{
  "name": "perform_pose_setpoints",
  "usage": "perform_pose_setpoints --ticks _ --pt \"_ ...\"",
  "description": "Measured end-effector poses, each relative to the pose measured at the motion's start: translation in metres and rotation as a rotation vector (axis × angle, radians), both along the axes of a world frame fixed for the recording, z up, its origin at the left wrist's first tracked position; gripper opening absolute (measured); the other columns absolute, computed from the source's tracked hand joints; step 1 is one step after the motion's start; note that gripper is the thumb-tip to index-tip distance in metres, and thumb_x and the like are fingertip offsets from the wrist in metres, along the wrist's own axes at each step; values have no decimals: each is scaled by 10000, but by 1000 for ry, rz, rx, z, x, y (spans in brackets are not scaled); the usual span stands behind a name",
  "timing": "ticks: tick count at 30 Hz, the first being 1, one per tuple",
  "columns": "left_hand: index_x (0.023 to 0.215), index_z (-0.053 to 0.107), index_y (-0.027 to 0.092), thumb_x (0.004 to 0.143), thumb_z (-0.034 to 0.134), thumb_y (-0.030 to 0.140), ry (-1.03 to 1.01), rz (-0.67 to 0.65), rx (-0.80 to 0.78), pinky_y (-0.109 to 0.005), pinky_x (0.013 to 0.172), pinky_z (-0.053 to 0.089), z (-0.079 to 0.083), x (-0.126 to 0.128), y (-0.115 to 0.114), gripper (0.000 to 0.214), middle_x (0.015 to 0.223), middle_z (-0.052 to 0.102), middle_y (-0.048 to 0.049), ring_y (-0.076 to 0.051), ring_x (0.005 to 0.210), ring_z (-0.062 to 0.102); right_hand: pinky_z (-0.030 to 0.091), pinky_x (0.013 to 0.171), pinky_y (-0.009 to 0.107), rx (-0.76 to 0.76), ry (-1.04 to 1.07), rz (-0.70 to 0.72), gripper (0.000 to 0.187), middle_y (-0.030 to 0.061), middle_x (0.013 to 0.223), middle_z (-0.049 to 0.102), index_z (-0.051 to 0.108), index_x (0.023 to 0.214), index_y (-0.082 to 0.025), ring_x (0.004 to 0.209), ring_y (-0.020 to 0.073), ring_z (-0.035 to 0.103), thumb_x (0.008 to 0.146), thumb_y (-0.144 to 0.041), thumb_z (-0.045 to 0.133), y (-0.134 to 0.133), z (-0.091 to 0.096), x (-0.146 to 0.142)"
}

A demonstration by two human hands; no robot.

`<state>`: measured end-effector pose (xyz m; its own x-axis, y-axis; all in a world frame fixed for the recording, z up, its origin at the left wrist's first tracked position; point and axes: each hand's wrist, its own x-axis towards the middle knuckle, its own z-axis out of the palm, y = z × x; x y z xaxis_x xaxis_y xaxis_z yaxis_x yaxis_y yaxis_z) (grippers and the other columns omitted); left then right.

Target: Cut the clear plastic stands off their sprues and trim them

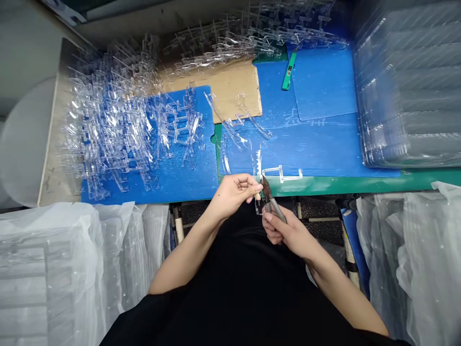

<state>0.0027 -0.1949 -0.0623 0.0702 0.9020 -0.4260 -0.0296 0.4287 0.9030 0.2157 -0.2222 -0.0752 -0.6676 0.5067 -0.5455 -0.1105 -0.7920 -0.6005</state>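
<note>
My left hand (236, 193) pinches a clear plastic part (258, 163) that stands roughly upright at the table's front edge. In my right hand (283, 226) is a pair of side cutters (271, 197) with grey handles, fingers wrapped round them. The dark jaws meet the clear part close beside my left fingertips; whether they are closed on it I cannot tell. A bent clear runner (281, 174) sticks out to the right of the jaws. Just beyond my hands, a few loose clear pieces (254, 117) lie on the blue sheet and cardboard.
A big heap of clear plastic parts (115, 120) covers the left of the table, and more (230, 45) lie along the back. A green utility knife (289, 70) rests on the blue sheet (317, 144). Stacked clear trays (414, 86) stand at right. Bagged stacks (46, 269) flank me.
</note>
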Motion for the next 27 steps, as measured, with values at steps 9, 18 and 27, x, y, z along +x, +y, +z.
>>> perform_pose_setpoints --ticks 9,18,27 --pt "723 664 191 812 861 647 278 -182 -51 -282 630 414 -21 21 50 504 610 662 -17 -145 557 560 168 500 210 -136 109 -144 486 -83 698 404 511 928 -214 539 55 230 885 -567 841 19 -30 9" --pt "1088 705 252 970 712 672 1186 -65 107 -315 704 371 26 8 42 437 1056 787 -112 -327 959 718 182 504 211 -114 91 -239 447 -69 734 430 500 928 -218 547 55 266 916 -498 849 1 -34 40" --pt "1377 614 220 1119 523 452 1318 -195 102 -410 915 551 13 36 97 358 1173 796 -166 -364 1111 773 223 521 225 35 31 -309 436 -59 746 418 575 959 -209 559 59 294 921 -537 860 -6 -28 42"
